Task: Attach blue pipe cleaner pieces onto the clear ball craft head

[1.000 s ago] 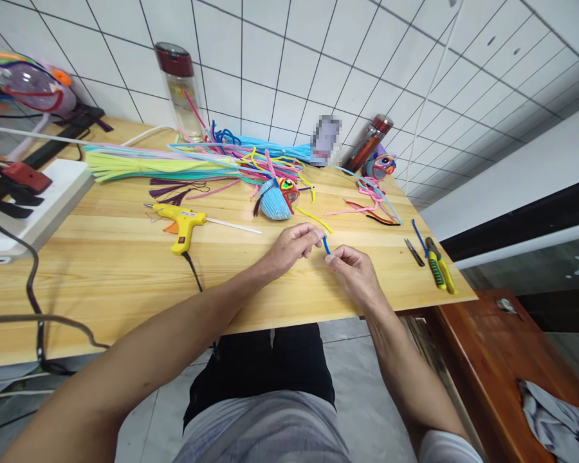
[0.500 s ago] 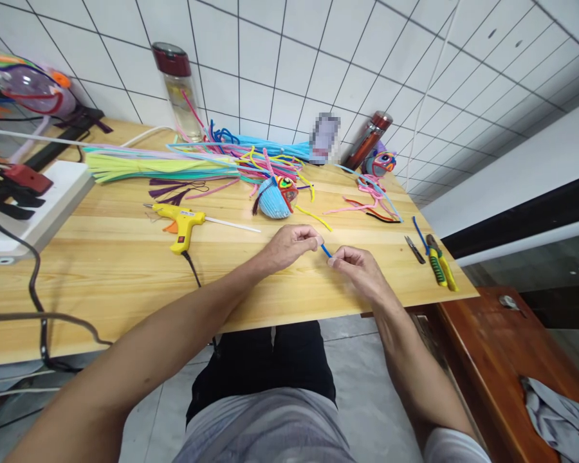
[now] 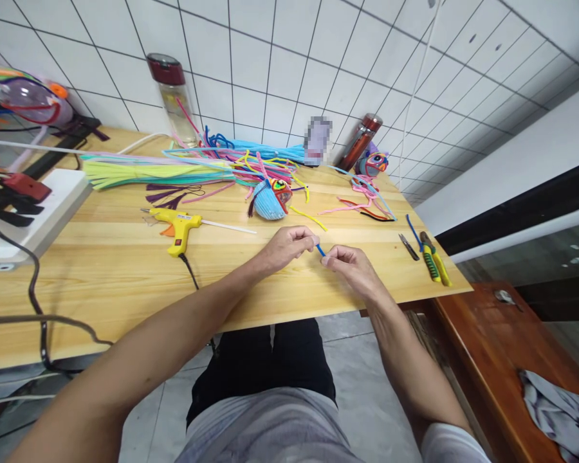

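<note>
Between my two hands is a short piece of blue pipe cleaner (image 3: 321,249), tilted down to the right. My left hand (image 3: 289,247) pinches its upper left end. The lower right end is pinched by my right hand (image 3: 350,267). Both hands are just above the wooden table (image 3: 251,283), near its front edge. Beyond them sits a light-blue ball-shaped craft figure (image 3: 269,200) with a colourful eye and a purple tassel. A loose yellow pipe cleaner (image 3: 309,218) lies beside it.
A yellow glue gun (image 3: 178,228) with its cord lies at left, near a white power strip (image 3: 38,209). Bundled pipe cleaners (image 3: 159,172) line the back. Pliers (image 3: 434,260) and small snips (image 3: 408,247) lie at right. Bottles (image 3: 174,96) stand by the wall.
The view has shifted slightly, so things on the table appear a little further left. Both hands keep their pinch on the blue pipe cleaner, with little visible movement.
</note>
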Demonstrator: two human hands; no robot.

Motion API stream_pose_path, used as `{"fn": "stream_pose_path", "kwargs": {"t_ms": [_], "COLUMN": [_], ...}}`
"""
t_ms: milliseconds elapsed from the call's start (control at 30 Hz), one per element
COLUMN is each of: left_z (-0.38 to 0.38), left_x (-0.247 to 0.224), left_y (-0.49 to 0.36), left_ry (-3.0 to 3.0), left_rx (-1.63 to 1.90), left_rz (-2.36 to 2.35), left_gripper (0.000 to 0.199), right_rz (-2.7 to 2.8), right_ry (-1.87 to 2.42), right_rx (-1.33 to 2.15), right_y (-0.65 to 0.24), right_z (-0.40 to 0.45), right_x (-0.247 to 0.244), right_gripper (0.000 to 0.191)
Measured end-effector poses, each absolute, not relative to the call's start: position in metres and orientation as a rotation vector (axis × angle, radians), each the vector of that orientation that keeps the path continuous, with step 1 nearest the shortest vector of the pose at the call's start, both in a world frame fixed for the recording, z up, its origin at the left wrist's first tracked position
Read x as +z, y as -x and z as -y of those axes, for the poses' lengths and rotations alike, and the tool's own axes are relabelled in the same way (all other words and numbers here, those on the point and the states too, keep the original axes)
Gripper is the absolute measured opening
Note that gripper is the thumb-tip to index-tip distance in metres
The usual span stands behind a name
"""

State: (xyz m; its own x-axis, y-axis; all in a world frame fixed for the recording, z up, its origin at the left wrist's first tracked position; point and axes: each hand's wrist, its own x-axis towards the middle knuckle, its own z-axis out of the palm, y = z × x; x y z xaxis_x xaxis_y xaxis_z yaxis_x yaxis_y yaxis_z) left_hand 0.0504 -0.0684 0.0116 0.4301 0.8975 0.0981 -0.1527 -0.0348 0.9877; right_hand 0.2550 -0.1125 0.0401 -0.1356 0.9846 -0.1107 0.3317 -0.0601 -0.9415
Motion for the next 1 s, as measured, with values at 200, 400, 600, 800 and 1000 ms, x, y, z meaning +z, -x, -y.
{"fn": "stream_pose_path", "kwargs": {"t_ms": [200, 400, 600, 800, 1000], "left_z": [0.066, 0.061, 0.062, 0.063, 0.062], "left_x": [0.012, 0.009, 0.003, 0.005, 0.002], "left_y": [-0.049, -0.047, -0.049, -0.049, -0.050], "left_ry": [-1.267, -1.301, -1.299, -1.231, -1.313], "left_rx": [1.070, 1.187, 1.052, 1.022, 1.025], "left_rz": [-0.771, -0.811, -0.776, -0.720, -0.805], "left_gripper": [0.037, 0.040, 0.049, 0.049, 0.043], "right_rz": [1.466, 1.386, 1.329, 1.278, 1.284], "right_ry": [1.413, 1.405, 1.402, 1.394, 1.396], "right_rx": [1.224, 1.151, 1.113, 1.076, 1.132], "right_y": [-0.253, -0.260, -0.264, -0.258, -0.254], "right_z": [0.113, 0.114, 0.117, 0.120, 0.121], "right_x": [0.032, 0.023, 0.013, 0.007, 0.005], "right_gripper": [0.034, 0.033, 0.032, 0.027, 0.029]}}
